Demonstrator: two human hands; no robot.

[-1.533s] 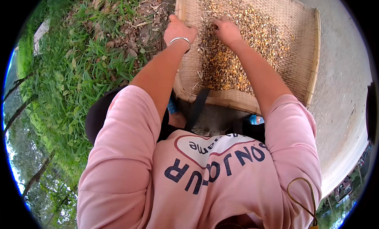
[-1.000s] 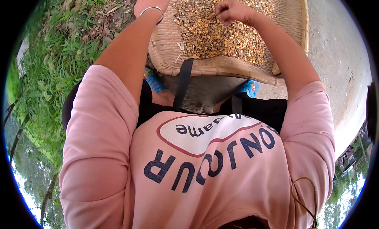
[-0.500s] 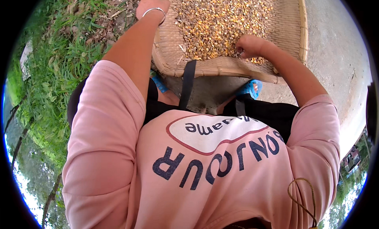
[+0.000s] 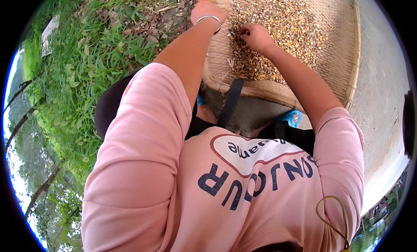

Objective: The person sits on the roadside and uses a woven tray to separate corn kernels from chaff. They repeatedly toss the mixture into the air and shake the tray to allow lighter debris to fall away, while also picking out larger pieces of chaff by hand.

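Note:
A shallow woven bamboo tray (image 4: 343, 47) lies before me, its middle spread with dried corn kernels (image 4: 286, 34), yellow mixed with brown and greyish ones. At the tray's left rim, my left hand (image 4: 209, 12), with a silver bangle at the wrist, is closed over the edge; its fingertips are partly hidden. My right hand (image 4: 257, 38) reaches across the kernels to their left part. Its thumb and fingers are curled together in a pinch, and whatever is between them is too small to make out.
Grass (image 4: 87, 73) and dry leaf litter (image 4: 167, 17) border the tray's left side. Concrete ground (image 4: 380, 78) lies to the right. A dark strap (image 4: 230, 103) hangs over the tray's near edge, close to a blue sandal (image 4: 292, 118).
My right hand has moved left and farther up across the kernels. The whole view has shifted, so the tray appears farther right and tilted. My left hand stays at the left rim.

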